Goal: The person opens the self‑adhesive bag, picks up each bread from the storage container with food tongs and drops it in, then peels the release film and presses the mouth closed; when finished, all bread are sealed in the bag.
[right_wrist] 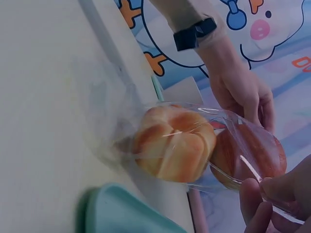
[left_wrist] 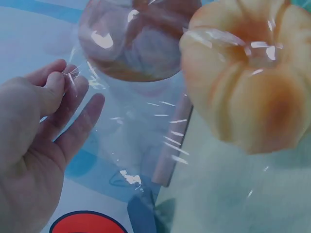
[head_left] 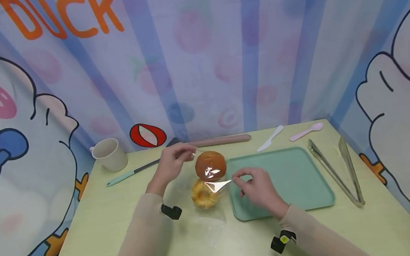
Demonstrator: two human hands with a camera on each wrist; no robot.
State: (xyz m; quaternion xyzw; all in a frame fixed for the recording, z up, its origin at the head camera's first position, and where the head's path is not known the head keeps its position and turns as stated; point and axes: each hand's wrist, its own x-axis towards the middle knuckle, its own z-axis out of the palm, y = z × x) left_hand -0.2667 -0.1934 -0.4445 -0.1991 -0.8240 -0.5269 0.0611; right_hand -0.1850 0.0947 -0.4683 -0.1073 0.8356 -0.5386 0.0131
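A clear plastic bag (head_left: 217, 186) hangs between my two hands above the table. Inside it are a round brown bun (head_left: 210, 165) and, below that, a yellow ring-shaped bread (head_left: 203, 197). My left hand (head_left: 172, 164) pinches the film by the bun, thumb against fingertips; the left wrist view shows this left hand (left_wrist: 36, 124) with its other fingers loosely spread. On the opposite side, my right hand (head_left: 258, 187) pinches the film and draws a shiny fold taut. In the right wrist view, the ring bread (right_wrist: 176, 145) and bun (right_wrist: 248, 154) sit side by side behind the film.
A green tray (head_left: 283, 182) lies right of the bag, partly under my right hand. Metal tongs (head_left: 331, 171) rest beyond it. Along the back are a rolling pin (head_left: 227, 140), white knife (head_left: 271, 138) and pink spoon (head_left: 306, 132). A mug (head_left: 109, 155) and spatula (head_left: 123, 179) are left.
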